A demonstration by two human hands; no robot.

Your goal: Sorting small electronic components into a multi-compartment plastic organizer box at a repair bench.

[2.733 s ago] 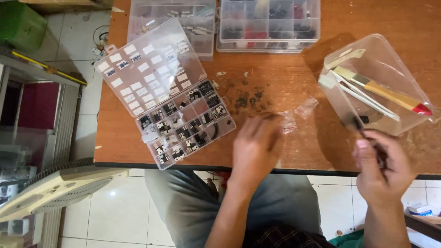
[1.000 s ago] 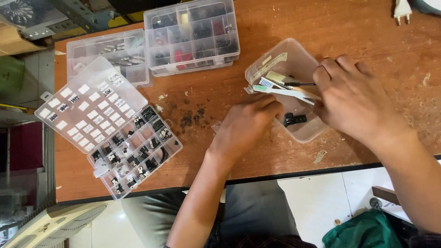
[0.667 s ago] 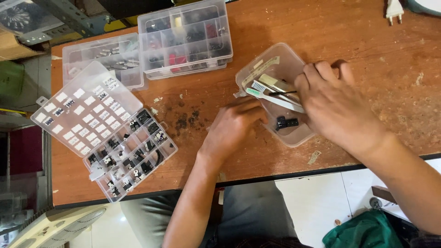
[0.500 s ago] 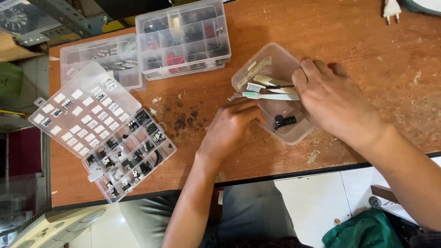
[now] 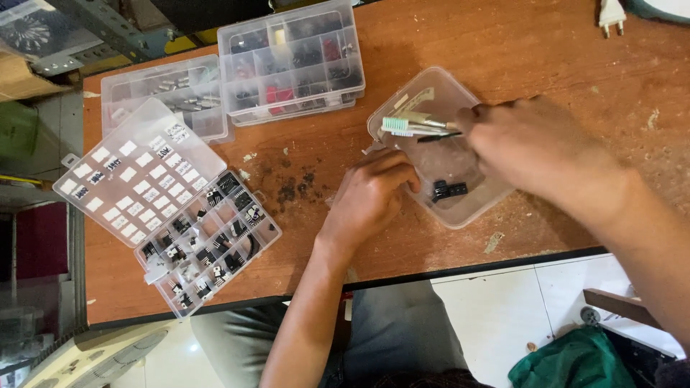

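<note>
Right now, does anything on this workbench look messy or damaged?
Yes. Small dark bits lie scattered loose on the wooden table, outside the organizer box. The tabletop is scuffed, with pale chips near its right edge.

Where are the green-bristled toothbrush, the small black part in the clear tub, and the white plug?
toothbrush [image 5: 397,125], head view, on its green bristle head.
small black part [image 5: 448,190], head view, on its body inside the clear tub [image 5: 471,217].
white plug [image 5: 612,13], head view, on its casing.

Left hand [image 5: 370,197] palm down, fingers curled, right hand [image 5: 535,154] reaching leftward, grip closed
</note>
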